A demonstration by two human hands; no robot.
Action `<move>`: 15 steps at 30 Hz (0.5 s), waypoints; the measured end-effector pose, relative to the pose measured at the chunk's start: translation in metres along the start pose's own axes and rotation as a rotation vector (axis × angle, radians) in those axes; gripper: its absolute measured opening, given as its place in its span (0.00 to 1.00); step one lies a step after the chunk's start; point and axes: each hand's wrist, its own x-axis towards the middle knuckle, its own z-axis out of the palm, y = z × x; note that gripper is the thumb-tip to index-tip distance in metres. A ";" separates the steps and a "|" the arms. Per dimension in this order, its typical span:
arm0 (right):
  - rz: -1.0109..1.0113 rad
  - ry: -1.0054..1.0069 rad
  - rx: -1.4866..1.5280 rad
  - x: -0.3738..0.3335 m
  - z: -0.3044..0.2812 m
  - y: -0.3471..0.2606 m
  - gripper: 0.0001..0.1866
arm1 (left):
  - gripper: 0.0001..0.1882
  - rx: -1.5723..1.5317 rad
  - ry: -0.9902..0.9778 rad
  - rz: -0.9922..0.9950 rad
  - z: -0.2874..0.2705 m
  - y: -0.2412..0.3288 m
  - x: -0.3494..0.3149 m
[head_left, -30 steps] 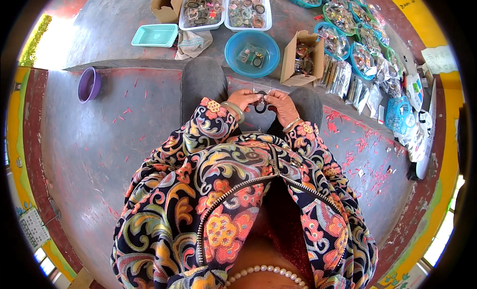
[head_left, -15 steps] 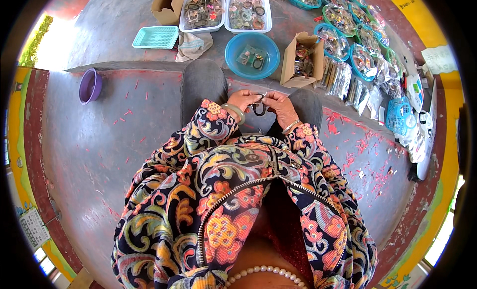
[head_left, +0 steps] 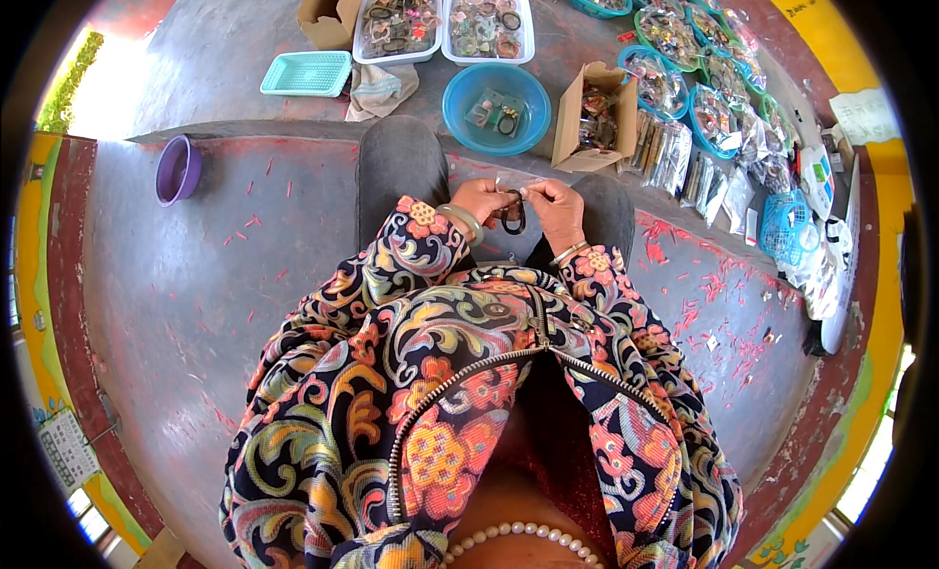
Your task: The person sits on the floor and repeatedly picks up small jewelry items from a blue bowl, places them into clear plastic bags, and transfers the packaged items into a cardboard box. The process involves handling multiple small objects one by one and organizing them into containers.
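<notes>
Between my knees, my left hand [head_left: 479, 196] is closed on a black elastic loop that looks like a hair tie [head_left: 516, 218]. The loop hangs down beside its fingertips. Just to the right, my right hand [head_left: 558, 213] is pinched, its fingertips close to the top of the loop. Something small and pale shows at the fingertips of both hands, too small to make out. Beyond them stands a blue basin [head_left: 452, 114] with a few clear packets [head_left: 496, 112] inside, one with a black ring-shaped item.
Past the basin are two white tubs [head_left: 445, 26] of packed accessories, a teal basket [head_left: 284, 88] and a grey cloth [head_left: 381, 92]. An open cardboard box [head_left: 572, 129] and several filled baskets [head_left: 641, 56] stand at the right. A purple basin [head_left: 162, 173] sits at the left.
My right hand has drawn slightly right and up, away from my left fingertips. The black loop has turned and now hangs at the left hand's fingers.
</notes>
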 end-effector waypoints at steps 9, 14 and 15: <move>0.384 -0.136 0.412 0.000 -0.001 -0.011 0.06 | 0.11 -0.117 0.067 0.028 -0.005 0.000 0.001; 0.307 -0.258 0.327 0.002 -0.004 -0.004 0.05 | 0.12 -0.195 0.140 0.078 0.006 0.013 -0.008; 0.296 -0.282 0.322 0.002 -0.006 -0.003 0.05 | 0.13 -0.244 0.105 0.090 0.005 0.012 -0.008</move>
